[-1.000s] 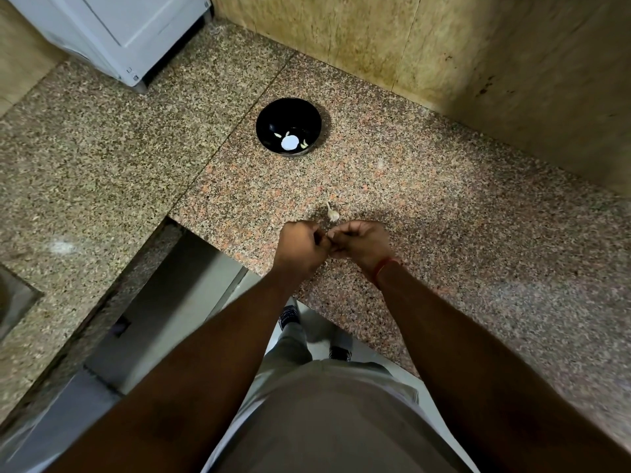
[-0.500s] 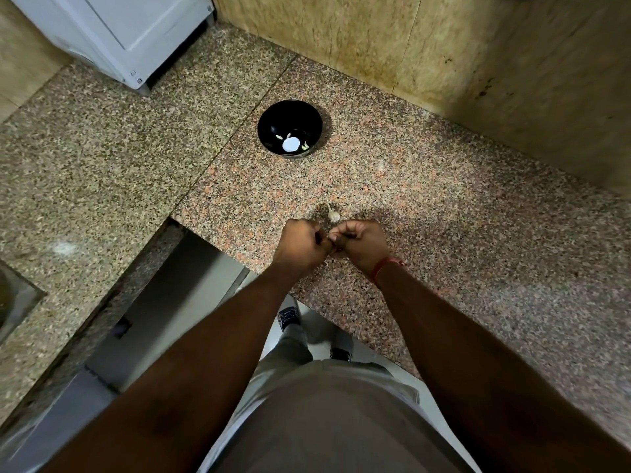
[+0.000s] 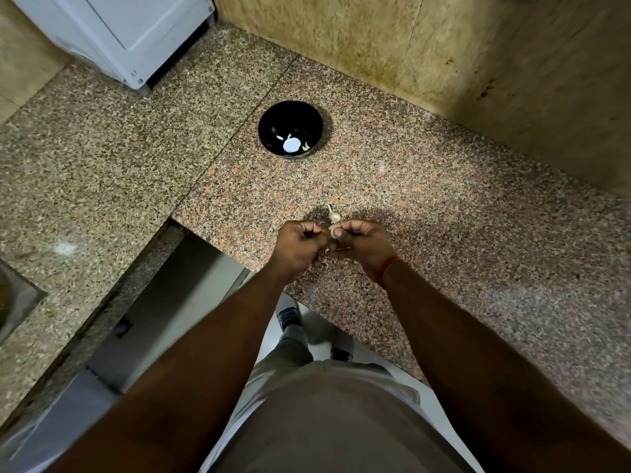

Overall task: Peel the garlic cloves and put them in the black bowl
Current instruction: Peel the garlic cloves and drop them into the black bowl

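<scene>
Over the counter (image 3: 444, 233), both hands pinching garlic (image 3: 330, 232).

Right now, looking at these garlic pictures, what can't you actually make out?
- Head view: the clove between the left hand and right hand is mostly hidden by curled fingers, so how far it is peeled is unclear.
- Pale pieces in the black bowl: too small to count.
- Garlic piece on the counter: peeled or not, unclear.

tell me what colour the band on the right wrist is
Red-orange: the wrist band by the right hand, seen in the head view, the only one.
</scene>
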